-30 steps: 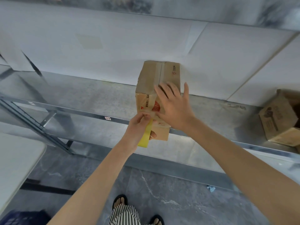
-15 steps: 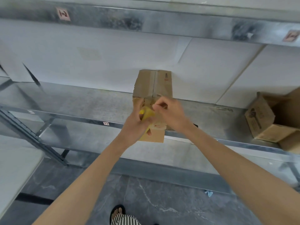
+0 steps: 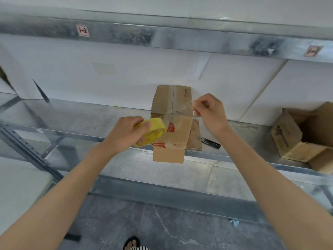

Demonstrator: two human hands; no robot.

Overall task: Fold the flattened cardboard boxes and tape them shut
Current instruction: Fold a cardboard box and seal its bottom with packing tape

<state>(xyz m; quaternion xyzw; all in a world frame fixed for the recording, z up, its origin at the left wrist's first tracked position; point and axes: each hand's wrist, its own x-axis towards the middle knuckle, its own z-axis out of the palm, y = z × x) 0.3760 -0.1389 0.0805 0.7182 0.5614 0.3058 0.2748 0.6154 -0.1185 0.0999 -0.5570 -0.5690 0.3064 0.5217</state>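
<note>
Left hand [image 3: 124, 134] has its fingers wrapped round the yellow tape roll [image 3: 155, 130], right at the front-left of the cardboard box [image 3: 173, 127]. The box sits closed at the front edge of the metal shelf [image 3: 90, 120]. A clear tape strip [image 3: 183, 110] stretches across its top to the right hand [image 3: 210, 112], which pinches the end. A black-handled tool [image 3: 211, 143] lies just right of the box, more boxes [image 3: 288, 138] far right.

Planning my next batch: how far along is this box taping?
Done: the box on the shelf is folded, with tape seemingly along its top seam. In hand: the left hand grips the yellow tape roll; the right hand pinches the clear tape end stretched over the box. Left: pressing and cutting that strip; the box at right looks open.
</note>
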